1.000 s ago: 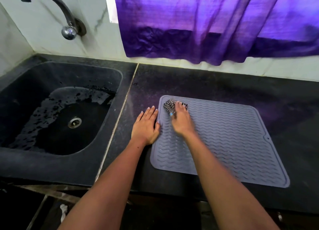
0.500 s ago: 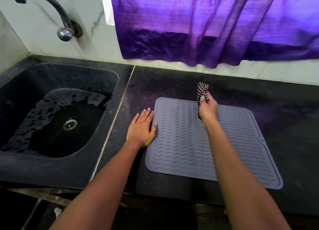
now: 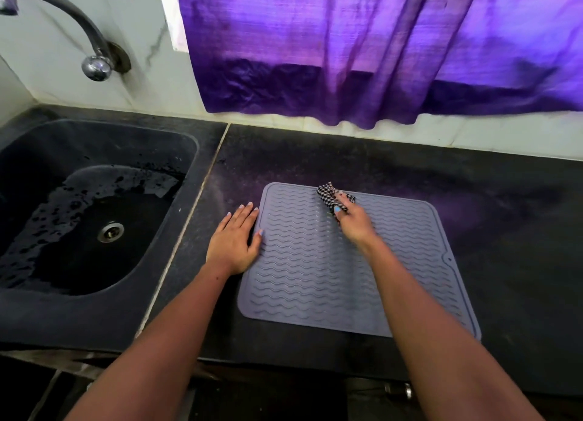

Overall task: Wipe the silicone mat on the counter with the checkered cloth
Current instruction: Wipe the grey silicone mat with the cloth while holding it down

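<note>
A grey silicone mat (image 3: 315,272) with wavy ridges lies flat on the dark counter (image 3: 504,231). My right hand (image 3: 353,221) is closed on a bunched black-and-white checkered cloth (image 3: 329,195) and presses it down on the mat near its far edge, about mid-width. My left hand (image 3: 235,239) lies flat with fingers spread on the counter, its thumb side against the mat's left edge. Part of the cloth is hidden under my right fingers.
A dark sink (image 3: 41,313) with water drops and a metal drain (image 3: 110,231) sits left of the counter seam. A curved tap (image 3: 79,26) juts from the wall above it. A purple curtain (image 3: 347,57) hangs over the back wall.
My right hand lifted the cloth off the mat's far left corner, carried it right, and has now brought it back down onto the mat near the far edge. My left hand stayed put.
</note>
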Motion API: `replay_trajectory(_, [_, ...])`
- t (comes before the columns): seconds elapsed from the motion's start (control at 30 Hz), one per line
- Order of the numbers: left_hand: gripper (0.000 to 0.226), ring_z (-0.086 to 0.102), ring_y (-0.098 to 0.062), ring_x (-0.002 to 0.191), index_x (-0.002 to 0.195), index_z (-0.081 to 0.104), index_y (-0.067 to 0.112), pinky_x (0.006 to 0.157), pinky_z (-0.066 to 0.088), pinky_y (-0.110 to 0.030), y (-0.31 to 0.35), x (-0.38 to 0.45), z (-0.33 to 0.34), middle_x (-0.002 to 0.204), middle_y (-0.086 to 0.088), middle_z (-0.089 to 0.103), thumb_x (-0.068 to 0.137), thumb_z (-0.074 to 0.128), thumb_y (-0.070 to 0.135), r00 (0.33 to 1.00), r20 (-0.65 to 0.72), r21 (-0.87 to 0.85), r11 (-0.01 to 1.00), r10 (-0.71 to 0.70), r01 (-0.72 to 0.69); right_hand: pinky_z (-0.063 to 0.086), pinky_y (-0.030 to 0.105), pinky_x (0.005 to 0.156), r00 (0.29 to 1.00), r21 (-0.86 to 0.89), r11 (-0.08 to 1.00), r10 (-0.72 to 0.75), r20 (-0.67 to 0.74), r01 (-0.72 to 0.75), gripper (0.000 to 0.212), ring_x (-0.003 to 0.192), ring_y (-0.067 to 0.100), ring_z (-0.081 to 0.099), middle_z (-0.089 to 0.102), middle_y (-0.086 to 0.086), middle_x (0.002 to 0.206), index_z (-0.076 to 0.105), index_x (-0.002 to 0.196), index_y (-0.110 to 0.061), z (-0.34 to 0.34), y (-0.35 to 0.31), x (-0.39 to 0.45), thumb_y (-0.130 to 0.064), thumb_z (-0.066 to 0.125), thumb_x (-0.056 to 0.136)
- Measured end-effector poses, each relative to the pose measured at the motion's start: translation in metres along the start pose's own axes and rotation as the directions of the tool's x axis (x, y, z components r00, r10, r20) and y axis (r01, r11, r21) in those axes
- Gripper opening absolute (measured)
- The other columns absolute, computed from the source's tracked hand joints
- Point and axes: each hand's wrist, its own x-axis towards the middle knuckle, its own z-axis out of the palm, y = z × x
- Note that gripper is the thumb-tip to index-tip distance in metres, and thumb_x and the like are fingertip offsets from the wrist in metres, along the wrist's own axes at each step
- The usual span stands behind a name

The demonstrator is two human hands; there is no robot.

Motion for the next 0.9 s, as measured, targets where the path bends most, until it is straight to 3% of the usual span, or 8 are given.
replay_trajectory(0.07, [0.080, 0.013, -0.010, 0.145, 0.147, 0.026, 0.017, 0.119, 0.005, -0.029, 0.000, 0.000, -0.001, 0.156, 0.002, 0.019, 0.082, 0.002, 0.057, 1.000, -0.001, -0.004, 1.000, -0.001, 0.001, 0.036, 0.029, 0.103, 0.988, 0.541, 0.832, 0.155, -0.020, -0.120, 0.040, 0.126, 0.024, 0.048, 0.048, 0.011, 0.141, 0.046, 0.137, -0.007, -0.016, -0.013, 0.005, -0.004, 0.037, 0.098])
replay_trajectory(0.13, [0.080, 0.014, -0.010, 0.145, 0.147, 0.027, 0.017, 0.118, 0.004, -0.028, 0.001, 0.001, -0.001, 0.156, 0.003, 0.021, 0.082, 0.003, 0.057, 1.000, -0.011, -0.007, 1.000, -0.005, 0.004, 0.038, 0.029, 0.102, 0.942, 0.626, 0.776, 0.264, -0.206, -0.081, 0.039, 0.122, 0.024, 0.051, 0.051, 0.012, 0.139, 0.047, 0.135, -0.008, -0.029, -0.016, 0.010, -0.005, 0.038, 0.098])
replay_trajectory(0.23, [0.080, 0.015, -0.009, 0.144, 0.146, 0.029, 0.017, 0.118, 0.005, -0.028, 0.001, 0.001, 0.001, 0.155, 0.003, 0.022, 0.082, 0.005, 0.057, 1.000, -0.022, -0.012, 1.000, -0.007, 0.006, 0.029, 0.030, 0.111, 0.898, 0.050, 0.999, 0.014, -0.440, 0.009, 0.047, 0.135, 0.024, 0.039, 0.037, 0.006, 0.150, 0.039, 0.142, -0.014, -0.034, -0.005, 0.001, -0.007, 0.043, 0.096])
replay_trajectory(0.33, [0.079, 0.016, -0.010, 0.144, 0.146, 0.030, 0.017, 0.119, 0.006, -0.028, 0.001, 0.001, 0.001, 0.155, 0.003, 0.023, 0.083, 0.007, 0.057, 0.999, -0.034, -0.016, 1.000, -0.007, 0.006, 0.020, 0.039, 0.118, 0.960, -0.453, 0.891, -0.144, -0.239, 0.021, 0.060, 0.143, 0.028, 0.023, 0.013, 0.009, 0.158, 0.022, 0.149, -0.015, -0.021, 0.025, -0.006, -0.009, 0.045, 0.094])
replay_trajectory(0.53, [0.078, 0.019, -0.011, 0.143, 0.145, 0.032, 0.016, 0.118, 0.006, -0.027, 0.001, 0.001, 0.002, 0.154, 0.002, 0.026, 0.083, 0.009, 0.056, 0.998, -0.059, -0.013, 1.000, 0.001, -0.001, 0.006, 0.035, 0.119, 0.990, -0.617, 0.783, -0.137, -0.039, 0.085, 0.060, 0.147, 0.025, 0.003, -0.007, 0.009, 0.159, 0.006, 0.151, -0.018, -0.022, 0.046, 0.002, -0.025, 0.035, 0.099])
replay_trajectory(0.7, [0.077, 0.020, -0.012, 0.143, 0.145, 0.032, 0.016, 0.118, 0.008, -0.029, 0.000, 0.001, 0.003, 0.154, 0.001, 0.026, 0.083, 0.011, 0.057, 0.998, -0.058, -0.020, 1.000, 0.000, -0.001, 0.028, 0.034, 0.112, 0.998, -0.039, 0.999, -0.016, -0.062, 0.014, 0.046, 0.138, 0.023, 0.032, 0.023, 0.002, 0.155, 0.032, 0.145, -0.019, -0.039, 0.034, 0.009, -0.013, 0.037, 0.100])
replay_trajectory(0.8, [0.078, 0.019, -0.011, 0.143, 0.146, 0.031, 0.017, 0.118, 0.007, -0.028, -0.001, 0.002, 0.003, 0.154, 0.002, 0.025, 0.083, 0.010, 0.058, 0.999, -0.047, -0.027, 1.000, 0.002, -0.004, 0.048, 0.028, 0.081, 0.953, 0.658, 0.749, 0.245, -0.177, -0.070, 0.040, 0.098, 0.020, 0.058, 0.053, 0.007, 0.130, 0.046, 0.138, -0.012, -0.063, 0.017, 0.019, -0.005, 0.035, 0.099])
replay_trajectory(0.9, [0.077, 0.020, -0.012, 0.143, 0.145, 0.032, 0.017, 0.118, 0.008, -0.028, -0.001, 0.002, 0.003, 0.154, 0.001, 0.027, 0.083, 0.012, 0.058, 0.998, -0.057, -0.025, 1.000, 0.000, -0.002, 0.032, 0.032, 0.111, 0.856, 0.361, 0.931, 0.225, -0.465, -0.049, 0.046, 0.135, 0.024, 0.038, 0.034, 0.005, 0.151, 0.035, 0.144, -0.013, -0.080, 0.020, 0.017, -0.007, 0.037, 0.099])
